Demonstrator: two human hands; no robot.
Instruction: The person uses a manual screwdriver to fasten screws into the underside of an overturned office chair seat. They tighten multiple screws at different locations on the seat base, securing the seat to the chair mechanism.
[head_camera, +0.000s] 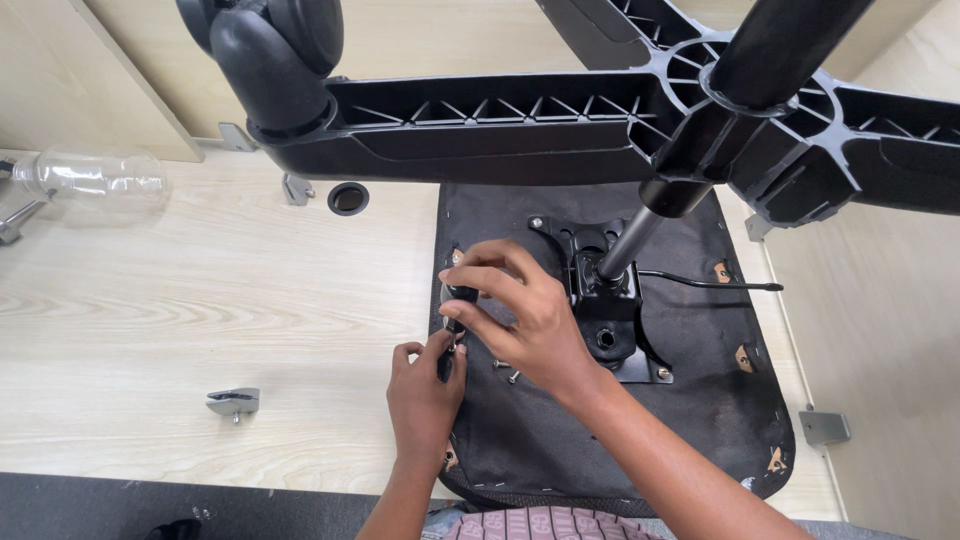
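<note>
An upturned office chair seat (700, 400) with black fabric underside lies on a pale wooden desk (200, 310). Its black metal mounting plate (610, 320) carries the gas cylinder (630, 240) and the black star base (560, 120) with a caster (270, 50) above. My right hand (520, 320) grips a small black part (460, 300) at the seat's left edge. My left hand (425, 385) pinches the lower end of that same part. Loose screws (505, 370) lie on the fabric beside my hands. A thin black lever (710, 285) sticks out to the right of the plate.
A clear plastic bottle (95, 175) lies at the desk's far left. A metal bracket (235, 402) sits on the desk near the front edge, another bracket (825, 427) at the right. A round cable hole (348, 198) is in the desk behind the seat.
</note>
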